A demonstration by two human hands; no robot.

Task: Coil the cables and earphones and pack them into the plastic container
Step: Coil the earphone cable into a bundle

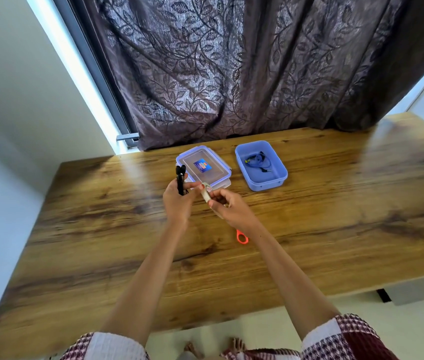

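Observation:
My left hand [178,201] grips a folded black cable [180,179] that sticks up from the fist. Its thumb also touches a roll of pale tape [207,191]. My right hand [234,207] holds that tape roll from the right, above the wooden table. Behind the hands, the blue plastic container [261,166] stands open with a coiled blue earphone cable [257,162] inside. Its clear lid [204,165] lies flat to the left of it.
An orange scissor handle [242,237] shows on the table [335,216] under my right forearm; the blades are hidden. A dark leaf-patterned curtain [231,68] hangs along the table's far edge. The near table edge runs by my knees.

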